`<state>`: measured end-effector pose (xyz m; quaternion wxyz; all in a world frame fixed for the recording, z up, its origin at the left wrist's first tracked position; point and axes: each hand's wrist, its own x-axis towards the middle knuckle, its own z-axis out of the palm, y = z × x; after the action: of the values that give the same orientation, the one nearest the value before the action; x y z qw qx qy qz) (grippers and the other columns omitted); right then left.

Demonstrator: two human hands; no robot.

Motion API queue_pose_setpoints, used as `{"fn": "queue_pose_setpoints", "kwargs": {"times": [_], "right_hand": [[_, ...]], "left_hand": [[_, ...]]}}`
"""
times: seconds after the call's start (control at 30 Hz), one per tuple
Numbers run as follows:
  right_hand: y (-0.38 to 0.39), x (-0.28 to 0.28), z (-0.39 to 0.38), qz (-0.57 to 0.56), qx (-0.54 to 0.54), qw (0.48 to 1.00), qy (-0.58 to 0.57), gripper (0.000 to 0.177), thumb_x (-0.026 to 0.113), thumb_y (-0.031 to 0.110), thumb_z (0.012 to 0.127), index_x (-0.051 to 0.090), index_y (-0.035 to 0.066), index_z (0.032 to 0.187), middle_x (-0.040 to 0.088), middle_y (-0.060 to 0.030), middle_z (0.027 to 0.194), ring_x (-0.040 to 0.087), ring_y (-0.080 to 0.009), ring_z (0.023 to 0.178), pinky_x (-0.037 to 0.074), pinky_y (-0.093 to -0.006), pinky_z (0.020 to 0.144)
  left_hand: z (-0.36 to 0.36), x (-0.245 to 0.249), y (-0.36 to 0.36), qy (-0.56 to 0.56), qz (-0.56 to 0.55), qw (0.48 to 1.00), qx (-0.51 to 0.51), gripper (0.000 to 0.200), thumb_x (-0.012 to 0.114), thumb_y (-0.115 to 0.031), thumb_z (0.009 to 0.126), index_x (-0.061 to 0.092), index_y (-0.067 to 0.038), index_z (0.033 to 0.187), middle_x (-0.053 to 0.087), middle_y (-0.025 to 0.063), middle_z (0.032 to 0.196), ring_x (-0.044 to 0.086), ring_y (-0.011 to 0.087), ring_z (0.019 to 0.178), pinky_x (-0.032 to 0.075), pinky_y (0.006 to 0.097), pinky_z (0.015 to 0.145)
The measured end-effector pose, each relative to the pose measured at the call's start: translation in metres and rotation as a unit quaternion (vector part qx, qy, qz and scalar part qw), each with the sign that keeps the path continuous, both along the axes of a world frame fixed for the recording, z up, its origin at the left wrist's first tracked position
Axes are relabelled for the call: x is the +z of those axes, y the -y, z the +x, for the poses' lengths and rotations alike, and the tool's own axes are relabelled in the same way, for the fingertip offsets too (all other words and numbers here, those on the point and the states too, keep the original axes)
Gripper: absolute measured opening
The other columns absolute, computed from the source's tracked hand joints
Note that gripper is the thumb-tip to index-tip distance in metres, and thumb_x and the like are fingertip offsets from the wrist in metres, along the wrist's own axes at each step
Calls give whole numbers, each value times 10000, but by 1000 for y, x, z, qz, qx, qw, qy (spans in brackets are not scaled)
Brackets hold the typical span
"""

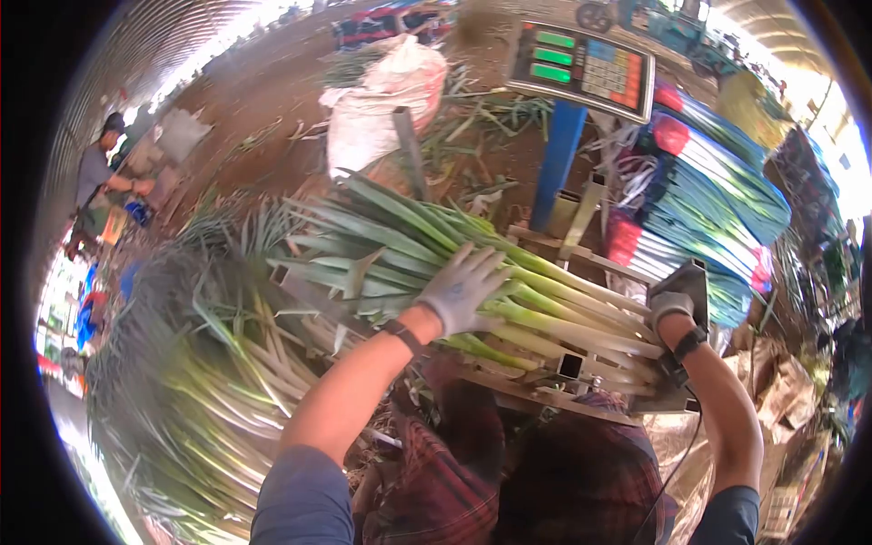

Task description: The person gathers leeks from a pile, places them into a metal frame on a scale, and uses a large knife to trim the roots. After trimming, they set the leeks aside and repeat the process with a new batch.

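Note:
A bundle of leeks (pixel 545 304) lies across a metal frame (pixel 586 250), green leaves to the left and white ends to the right. My gloved left hand (pixel 463 289) rests flat on the leeks where green turns pale, its fingers stretched and slightly apart. At the white ends, my gloved right hand (pixel 672 312) is curled beside an upright metal end plate (pixel 692 289). Its fingers are partly hidden, so what they grip cannot be made out. A large heap of loose leeks (pixel 204 391) spreads to the left of the frame.
A scale display (pixel 579 73) with lit green readouts tops a blue post (pixel 558 163) behind the frame. Wrapped leek bundles (pixel 699 195) are stacked at right. A pale sack (pixel 386 104) stands beyond the frame, and another person (pixel 102 173) is at far left.

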<state>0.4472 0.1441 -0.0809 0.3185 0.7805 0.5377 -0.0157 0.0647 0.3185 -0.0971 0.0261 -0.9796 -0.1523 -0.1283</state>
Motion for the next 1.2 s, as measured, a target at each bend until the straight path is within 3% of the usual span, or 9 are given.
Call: {"fn": "queue_pose_setpoints", "kwargs": {"times": [0.27, 0.37, 0.57, 0.67, 0.77, 0.8, 0.93, 1.1, 1.2], "right_hand": [[-10, 0, -101, 334, 77, 864, -369, 587, 629, 269, 955, 448, -12, 1437, 436, -258, 1495, 378, -405, 1412, 306, -475, 1189], [-6, -42, -113, 326, 107, 897, -278, 621, 642, 299, 948, 440, -2, 1452, 418, -247, 1515, 343, -396, 1440, 272, -481, 1207], [-2, -60, -118, 375, 98, 889, -245, 618, 620, 310, 952, 441, 12, 1464, 419, -203, 1532, 330, -385, 1452, 261, -475, 1209], [0, -52, -123, 377, 97, 888, -246, 607, 613, 299, 955, 442, 14, 1463, 422, -203, 1529, 339, -388, 1445, 265, -474, 1207], [2, -50, -124, 385, 100, 883, -249, 598, 606, 287, 955, 443, 10, 1459, 424, -212, 1523, 345, -395, 1437, 266, -475, 1206], [3, -47, -126, 389, 100, 881, -249, 596, 604, 283, 954, 443, 8, 1458, 424, -216, 1521, 347, -398, 1435, 267, -476, 1206], [5, -36, -130, 390, 100, 876, -266, 602, 608, 270, 943, 441, -8, 1451, 421, -232, 1518, 345, -407, 1432, 263, -479, 1206], [5, -43, -126, 390, 98, 878, -261, 606, 607, 264, 941, 437, -15, 1451, 412, -231, 1527, 336, -394, 1444, 256, -471, 1214], [5, -42, -128, 391, 93, 876, -265, 602, 604, 260, 941, 441, -18, 1450, 410, -230, 1530, 330, -387, 1452, 251, -467, 1220]], "left_hand": [[-4, 2, -1, 88, -76, 993, 0, 724, 610, -508, 911, 474, -51, 1455, 479, 178, 1499, 414, 338, 1413, 212, 495, 1233], [-28, 20, 4, 149, -92, 977, 119, 629, 653, -327, 896, 475, -79, 1446, 516, 167, 1454, 454, 343, 1368, 272, 497, 1201], [-91, 23, -27, 92, 1, 806, 585, 316, 651, -161, 857, 654, -56, 1155, 670, 150, 1208, 613, 339, 1176, 456, 471, 1020], [-101, 44, -56, 111, -230, 741, 621, 237, 647, -176, 873, 715, -15, 1034, 732, 157, 1091, 690, 339, 1050, 525, 451, 905], [-113, 20, -97, 209, -246, 752, 575, 235, 639, -190, 885, 743, 7, 959, 753, 172, 1033, 727, 345, 959, 555, 426, 832], [-102, 37, -104, 228, -320, 654, 646, 286, 624, -232, 903, 749, -15, 1042, 744, 170, 1103, 722, 329, 992, 547, 399, 870], [-92, 79, -121, -73, -207, 795, 566, 305, 635, -232, 901, 734, -21, 1097, 738, 165, 1130, 708, 292, 1028, 543, 397, 901], [-80, 152, -136, -432, -222, 787, 381, 483, 727, -152, 851, 653, -62, 1320, 743, 107, 1144, 697, 249, 1010, 554, 403, 872], [-94, 176, -139, -396, -258, 790, 391, 560, 774, -149, 807, 644, -88, 1348, 747, 98, 1139, 699, 238, 986, 556, 374, 844]]}}
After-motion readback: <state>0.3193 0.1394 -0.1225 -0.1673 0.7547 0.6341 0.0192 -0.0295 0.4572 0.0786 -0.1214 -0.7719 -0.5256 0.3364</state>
